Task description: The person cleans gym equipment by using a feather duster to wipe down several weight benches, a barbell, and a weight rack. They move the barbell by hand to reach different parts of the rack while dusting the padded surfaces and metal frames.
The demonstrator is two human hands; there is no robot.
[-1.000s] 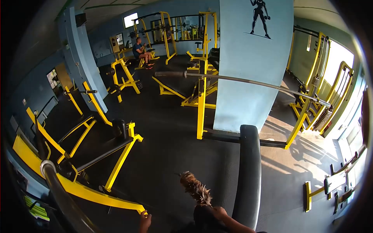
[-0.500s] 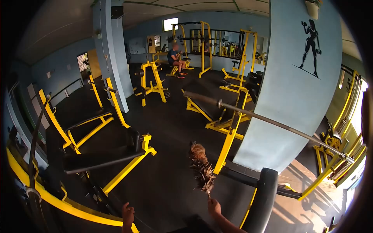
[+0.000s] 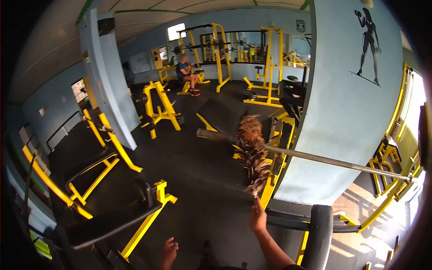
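My right hand (image 3: 258,218) grips the short handle of a brown feather duster (image 3: 253,153), held upright with its feathers raised. The feathers overlap the steel barbell bar (image 3: 333,157) in this view and hide part of it. That bar lies across a yellow bench rack (image 3: 274,175) beside the blue pillar. Low at the bottom of the view, my left hand (image 3: 169,250) holds nothing, its fingers loosely bent and apart. Nearest to it is the yellow frame (image 3: 144,225) of a black padded bench (image 3: 112,225).
A rounded black pad (image 3: 318,234) stands close on my right, below the blue pillar (image 3: 346,117). Further off are a yellow weight-plate stand (image 3: 159,108) and a seated person (image 3: 186,74). Another yellow bench (image 3: 94,166) is on the left, over black flooring (image 3: 184,180).
My right hand has lifted the feather duster up and to the right, towards the barbell bar. My left hand has shifted right, and the view has turned slightly.
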